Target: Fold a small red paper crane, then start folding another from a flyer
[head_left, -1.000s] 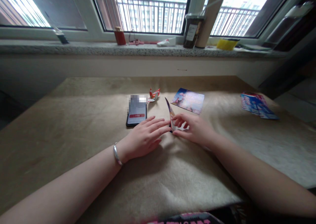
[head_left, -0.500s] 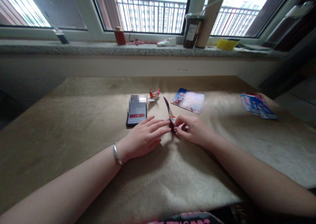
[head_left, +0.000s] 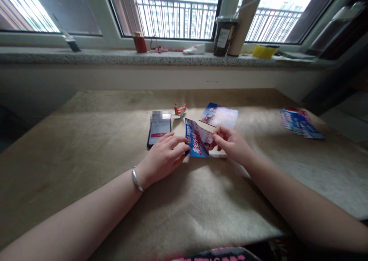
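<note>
A blue printed paper sheet (head_left: pixel 195 144) with pink and white lettering lies in front of me, partly folded over on its right side. My right hand (head_left: pixel 230 142) pinches the raised flap between thumb and fingers. At the sheet's left edge rest the fingertips of my left hand (head_left: pixel 166 153); its fingers are stretched out and apart, palm down. A black smartphone (head_left: pixel 158 132) lies just beyond my left hand, its screen lit. Between the phone and a second blue printed sheet (head_left: pixel 221 115) stands a small folded red and white paper piece (head_left: pixel 180 110).
Several blue printed sheets (head_left: pixel 301 125) overlap at the far right of the table (head_left: pixel 100 157). On the granite windowsill (head_left: pixel 172 59) stand a red bottle (head_left: pixel 140 42), a dark lidded container (head_left: pixel 224 36), a cardboard tube (head_left: pixel 244 23) and a yellow item (head_left: pixel 263 51).
The sheet stood nearly edge-on between my hands and now spreads out with its printed side showing. My right hand has shifted right and away with the flap; my left hand has drawn slightly left.
</note>
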Demonstrator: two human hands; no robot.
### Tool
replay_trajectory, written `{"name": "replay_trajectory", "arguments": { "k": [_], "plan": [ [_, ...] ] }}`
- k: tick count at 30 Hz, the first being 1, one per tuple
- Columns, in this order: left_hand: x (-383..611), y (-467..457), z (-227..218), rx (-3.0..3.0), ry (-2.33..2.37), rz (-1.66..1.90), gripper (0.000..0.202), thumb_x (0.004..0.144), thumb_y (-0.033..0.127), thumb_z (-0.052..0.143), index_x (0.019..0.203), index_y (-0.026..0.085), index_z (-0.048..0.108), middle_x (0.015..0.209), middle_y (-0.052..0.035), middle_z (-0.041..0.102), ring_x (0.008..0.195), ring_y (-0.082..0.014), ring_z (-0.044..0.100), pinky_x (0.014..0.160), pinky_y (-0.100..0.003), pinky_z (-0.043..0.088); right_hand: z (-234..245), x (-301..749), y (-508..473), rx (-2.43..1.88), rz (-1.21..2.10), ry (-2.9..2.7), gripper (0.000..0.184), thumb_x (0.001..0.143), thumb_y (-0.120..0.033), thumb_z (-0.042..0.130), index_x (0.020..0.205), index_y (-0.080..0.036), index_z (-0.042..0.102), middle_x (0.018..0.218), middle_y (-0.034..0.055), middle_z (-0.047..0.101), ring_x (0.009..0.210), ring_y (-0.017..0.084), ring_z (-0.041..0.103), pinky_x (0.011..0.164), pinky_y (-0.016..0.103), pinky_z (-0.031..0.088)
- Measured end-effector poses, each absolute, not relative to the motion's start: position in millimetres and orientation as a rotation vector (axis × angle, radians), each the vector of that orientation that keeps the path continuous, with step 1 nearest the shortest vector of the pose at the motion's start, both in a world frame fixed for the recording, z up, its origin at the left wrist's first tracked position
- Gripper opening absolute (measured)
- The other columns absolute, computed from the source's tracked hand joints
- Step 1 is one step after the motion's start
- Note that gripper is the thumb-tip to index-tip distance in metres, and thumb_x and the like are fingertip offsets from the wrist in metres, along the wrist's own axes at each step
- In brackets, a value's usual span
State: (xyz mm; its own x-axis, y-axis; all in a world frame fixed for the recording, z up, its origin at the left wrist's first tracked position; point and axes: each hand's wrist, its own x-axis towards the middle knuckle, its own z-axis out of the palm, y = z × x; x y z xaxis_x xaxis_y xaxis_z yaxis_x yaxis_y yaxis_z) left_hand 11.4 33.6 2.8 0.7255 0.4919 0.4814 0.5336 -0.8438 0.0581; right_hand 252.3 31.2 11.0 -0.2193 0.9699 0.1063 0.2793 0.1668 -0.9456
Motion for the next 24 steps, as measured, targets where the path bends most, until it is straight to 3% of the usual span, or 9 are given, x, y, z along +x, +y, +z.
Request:
{"name": "replay_trajectory", "arguments": {
  "k": [7, 13, 20, 24],
  "plan": [
    [9.4, 34.6, 4.9, -2.819, -0.796, -0.734, 0.009, 0.089, 0.023, 0.052, 0.089, 0.02, 0.06, 0.107, -0.0021, 0.063, 0.095, -0.0151, 0.059, 0.1, -0.041, 0.04, 14.3, 258.4, 38.3, -1.319, 1.142, -1.527, 0.018, 0.078, -0.034, 0.052, 0.07, -0.02, 0.043, 0.06, 0.0003, 0.063, 0.056, 0.012, 0.06, 0.047, 0.021, 0.037],
    [6.3, 35.1, 11.8, -2.757, -0.856, -0.572, 0.012, 0.088, 0.02, 0.05, 0.088, 0.021, 0.062, 0.102, -0.0014, 0.065, 0.096, -0.0168, 0.058, 0.099, -0.042, 0.039, 9.4, 274.2, 49.4, -1.402, 0.934, -1.493, 0.015, 0.073, -0.028, 0.05, 0.064, -0.021, 0.04, 0.054, -0.0049, 0.048, 0.046, 0.01, 0.05, 0.046, 0.023, 0.039],
    [6.4, 34.5, 16.6, -2.644, -0.774, -0.415, 0.016, 0.091, 0.018, 0.047, 0.087, 0.02, 0.062, 0.1, -0.002, 0.066, 0.101, -0.0184, 0.056, 0.101, -0.041, 0.036, 7.8, 288.6, 54.4, -1.829, 0.527, -1.976, 0.011, 0.073, -0.026, 0.049, 0.063, -0.02, 0.046, 0.059, 0.0001, 0.058, 0.054, 0.013, 0.052, 0.048, 0.024, 0.035],
    [5.9, 36.1, 16.5, -2.621, -0.797, -0.34, 0.014, 0.089, 0.018, 0.05, 0.079, 0.019, 0.061, 0.093, -0.0022, 0.065, 0.095, -0.0195, 0.055, 0.095, -0.039, 0.039, 12.6, 291.3, 54.1, -1.977, 0.385, -2.101, 0.013, 0.074, -0.03, 0.051, 0.066, -0.02, 0.052, 0.064, 0.0023, 0.062, 0.056, 0.014, 0.052, 0.049, 0.024, 0.033]
  ]
}}
